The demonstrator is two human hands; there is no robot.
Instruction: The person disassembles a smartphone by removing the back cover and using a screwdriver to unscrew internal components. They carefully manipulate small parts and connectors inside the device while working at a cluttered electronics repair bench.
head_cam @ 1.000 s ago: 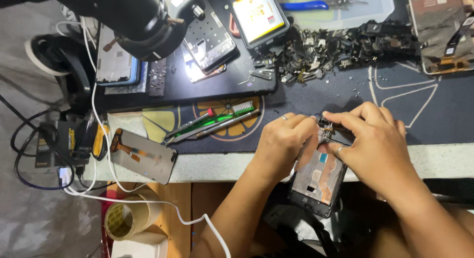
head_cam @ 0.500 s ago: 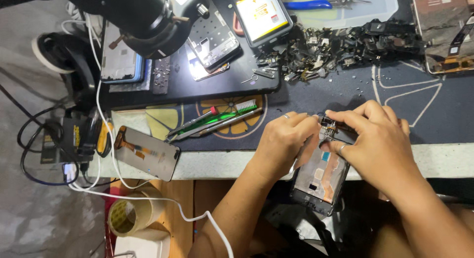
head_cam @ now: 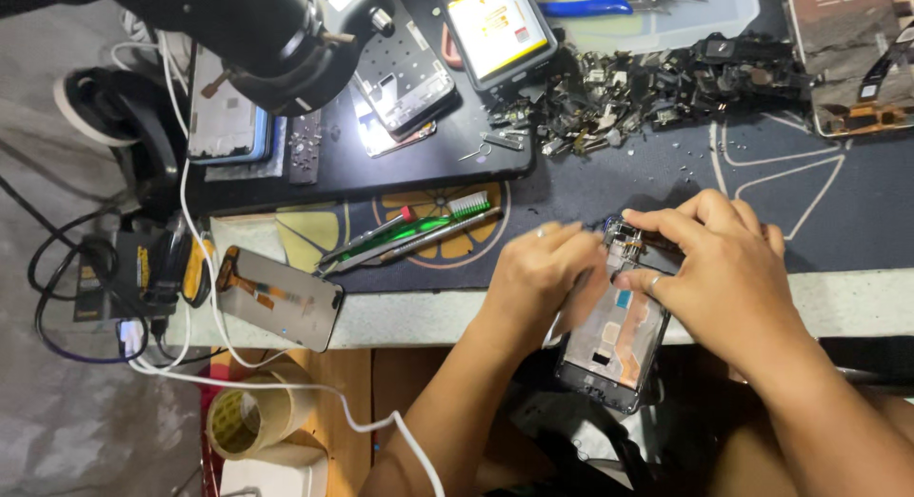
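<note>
Phone frame (head_cam: 614,340) overhanging table edge (head_cam: 857,302), detached screen (head_cam: 281,297) left, parts pile (head_cam: 619,92) behind

Left hand (head_cam: 541,273) curled, right hand (head_cam: 716,268) arched, fingers (head_cam: 657,221) pinching close together

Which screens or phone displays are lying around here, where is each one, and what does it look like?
Lit phone: top centre, yellow and white rectangle.
Detached display panel: table's front edge, left; grey, orange ribbon.
Opened phone: between left hand and right hand; dark frame, pinkish inside.
Glowing screen: under the microscope, white.
</note>
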